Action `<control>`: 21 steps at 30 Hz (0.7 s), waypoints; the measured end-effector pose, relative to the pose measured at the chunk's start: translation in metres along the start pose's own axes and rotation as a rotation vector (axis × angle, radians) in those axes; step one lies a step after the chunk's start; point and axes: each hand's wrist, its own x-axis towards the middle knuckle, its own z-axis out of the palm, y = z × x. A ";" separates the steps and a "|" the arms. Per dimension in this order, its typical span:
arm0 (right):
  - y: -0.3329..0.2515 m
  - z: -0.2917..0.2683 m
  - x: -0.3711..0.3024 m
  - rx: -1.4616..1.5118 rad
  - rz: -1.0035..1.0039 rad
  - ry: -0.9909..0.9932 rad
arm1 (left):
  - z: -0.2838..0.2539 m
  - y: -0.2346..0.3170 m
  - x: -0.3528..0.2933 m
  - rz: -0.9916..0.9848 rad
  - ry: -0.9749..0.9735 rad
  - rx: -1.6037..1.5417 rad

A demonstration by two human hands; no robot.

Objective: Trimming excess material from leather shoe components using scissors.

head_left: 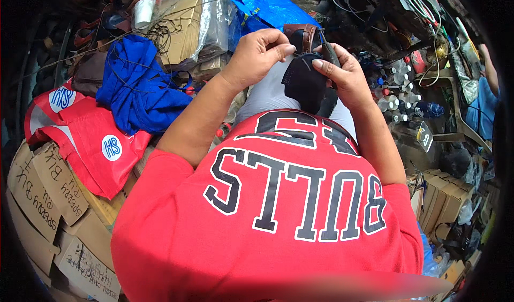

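Over my lap, my right hand (pixel 342 74) grips what looks like a black sandal (pixel 305 82), its thumb pressed on the flat black footbed. A brown leather strap (pixel 302 34) rises from the sandal's far end. Beside the right fingers sticks up a slim dark-handled tool (pixel 329 53), perhaps an awl; its tip is hard to see. Just left of the strap, my left hand (pixel 262 53) is closed in a pinch, thumb against forefinger. Whatever it pinches is too small to make out. Part of the dark sole shows below the right hand.
Blue cloth (pixel 136 85) and a red bag (pixel 93 141) lie on my left, above cardboard pieces (pixel 53 189). A blue plastic bag (pixel 273 8) is ahead. Several plastic bottles (pixel 399 80) stand to the right, near a metal frame (pixel 455 98) and stacked cardboard (pixel 441 195).
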 end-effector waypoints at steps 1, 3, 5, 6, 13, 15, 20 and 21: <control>0.000 0.001 -0.001 -0.040 -0.013 -0.009 | -0.003 -0.003 0.002 0.000 0.000 0.000; 0.000 -0.004 -0.003 -0.052 -0.001 -0.007 | -0.019 -0.010 0.006 0.170 0.287 0.412; 0.004 -0.012 -0.002 -0.062 0.010 0.000 | -0.037 -0.006 0.010 0.118 0.431 0.183; 0.008 -0.016 0.000 0.031 0.007 0.014 | -0.046 -0.003 0.008 0.089 0.414 0.146; 0.003 -0.006 -0.003 -0.007 0.000 -0.028 | -0.047 -0.004 -0.007 -0.032 0.252 0.518; 0.000 -0.002 -0.006 -0.107 -0.028 -0.047 | -0.027 0.003 -0.006 0.155 0.233 0.434; -0.009 0.010 -0.012 -0.290 -0.090 -0.153 | -0.006 0.041 -0.005 0.006 -0.160 -0.231; -0.010 0.011 -0.013 -0.299 -0.104 -0.172 | -0.006 0.041 -0.005 0.009 -0.162 -0.231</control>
